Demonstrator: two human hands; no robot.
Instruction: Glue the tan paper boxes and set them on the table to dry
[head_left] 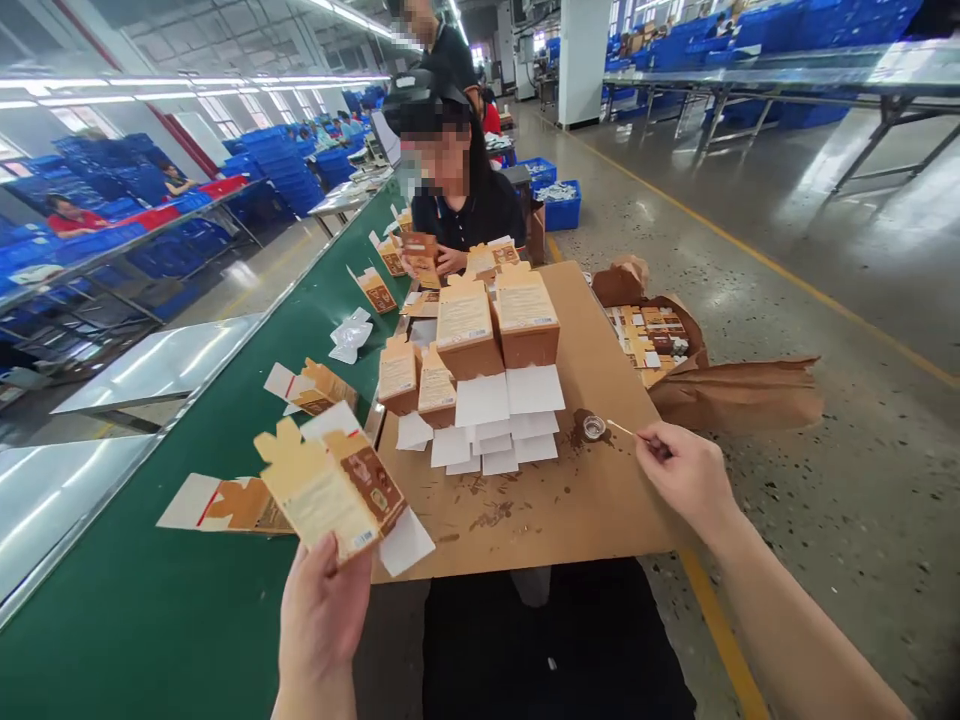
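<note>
My left hand (326,600) grips an open brown-and-cream carton (334,490) by its lower edge, its flaps spread out. In my right hand (686,475) is a thin cotton swab (621,430), pinched between the fingers, its tip pointing at a small clear dish (593,428) on the brown board (600,510). Wet-looking dark spots surround the dish. Left of it rises a stack of cartons (499,320) with white flaps (495,430) sticking out toward me. Another carton (259,505) lies on the green table, partly behind the one I hold.
A co-worker (465,200) across the board holds a carton (421,255). More cartons (319,385) and a crumpled plastic bag (351,335) lie on the green conveyor-like table (187,600). At right on the floor, a torn paper sack (690,350) holds flat cartons.
</note>
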